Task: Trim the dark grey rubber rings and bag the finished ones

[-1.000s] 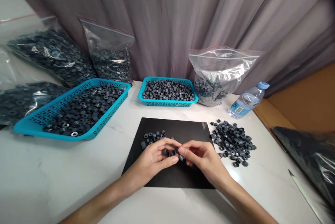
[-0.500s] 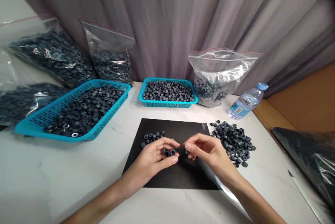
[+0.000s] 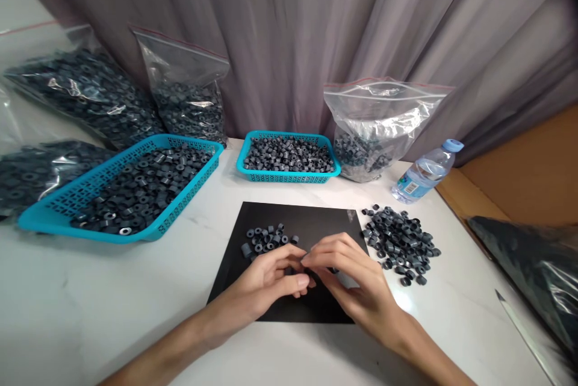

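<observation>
Off the black mat we can pass at nine o'clock; the large basket blocks ten, small basket twelve, loose pile three.

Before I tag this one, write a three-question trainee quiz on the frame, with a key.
1. True or false: the left hand and right hand have their fingers over the black mat.
2. How many blue baskets hold dark pieces? A) one B) two C) four
3. Fill in: the loose pile on the table lies to the ____ of the mat.

Key: 1 true; 2 B; 3 right.
</observation>
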Demonstrator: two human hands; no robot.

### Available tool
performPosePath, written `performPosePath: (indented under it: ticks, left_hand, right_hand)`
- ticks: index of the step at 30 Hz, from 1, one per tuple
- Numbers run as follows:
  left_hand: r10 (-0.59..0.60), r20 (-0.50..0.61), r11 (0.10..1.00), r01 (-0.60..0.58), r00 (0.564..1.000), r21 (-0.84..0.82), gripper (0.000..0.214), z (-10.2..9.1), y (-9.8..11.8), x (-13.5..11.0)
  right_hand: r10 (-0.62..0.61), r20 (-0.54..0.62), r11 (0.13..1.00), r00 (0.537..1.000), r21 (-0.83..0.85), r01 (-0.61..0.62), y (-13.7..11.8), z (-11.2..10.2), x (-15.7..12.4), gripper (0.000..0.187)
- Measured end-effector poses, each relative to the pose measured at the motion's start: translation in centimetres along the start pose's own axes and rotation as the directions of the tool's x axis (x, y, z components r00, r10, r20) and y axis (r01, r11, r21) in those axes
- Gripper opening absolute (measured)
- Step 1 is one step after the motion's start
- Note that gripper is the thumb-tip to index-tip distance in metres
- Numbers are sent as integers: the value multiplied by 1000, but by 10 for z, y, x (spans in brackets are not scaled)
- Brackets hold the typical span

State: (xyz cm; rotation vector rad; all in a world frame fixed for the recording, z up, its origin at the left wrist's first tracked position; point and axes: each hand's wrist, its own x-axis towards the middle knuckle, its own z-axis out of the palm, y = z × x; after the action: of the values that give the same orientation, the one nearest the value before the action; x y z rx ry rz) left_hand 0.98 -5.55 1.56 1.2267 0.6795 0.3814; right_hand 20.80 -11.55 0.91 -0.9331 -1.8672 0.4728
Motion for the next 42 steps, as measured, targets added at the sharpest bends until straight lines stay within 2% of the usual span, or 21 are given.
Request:
performPosePath:
  ticks: [6, 9, 14, 17, 20, 22, 25, 28, 35, 42]
  left_hand:
    - [7, -45, 998, -5, 999, 60, 32, -1, 0, 2]
    - [37, -40, 999, -35, 999, 33, 30, -1, -4, 4]
    - [53, -45, 998, -52, 998, 20, 26, -1, -4, 5]
    - [60, -67, 998, -57, 996, 41, 26, -2, -5, 6]
    - [51, -81, 998, -49, 995, 26, 28, -4, -7, 8]
    - [44, -108, 999, -42, 993, 23, 30, -6, -7, 8]
    - [57, -203, 997, -47, 978, 56, 30, -10, 0, 7]
    - [82, -289, 996, -66, 954, 67, 28, -16, 11, 5]
    - [76, -318, 996, -87, 945, -20, 28, -27, 19, 2]
    - [70, -322, 996, -81, 944, -21, 28, -26, 21, 4]
  right_hand:
    - [65, 9, 997, 998, 44, -65, 5, 2, -3, 33]
    - [155, 1, 984, 988, 89, -155, 4, 2, -4, 32]
    - [306, -89, 938, 948, 197, -285, 5, -5, -3, 27]
    - [362, -134, 926, 922, 164, -340, 15, -9, -3, 23]
    - [391, -125, 920, 912, 29, -391, 27, -6, -6, 25]
    - [367, -61, 919, 928, -127, -372, 33, 0, -9, 30]
    - [307, 100, 901, 946, -351, -255, 34, 9, -12, 39]
    - [272, 212, 885, 939, -438, -158, 31, 15, -12, 47]
    - [197, 296, 924, 935, -374, -77, 27, 23, -1, 49]
    - [206, 144, 951, 968, -262, -164, 37, 31, -4, 26]
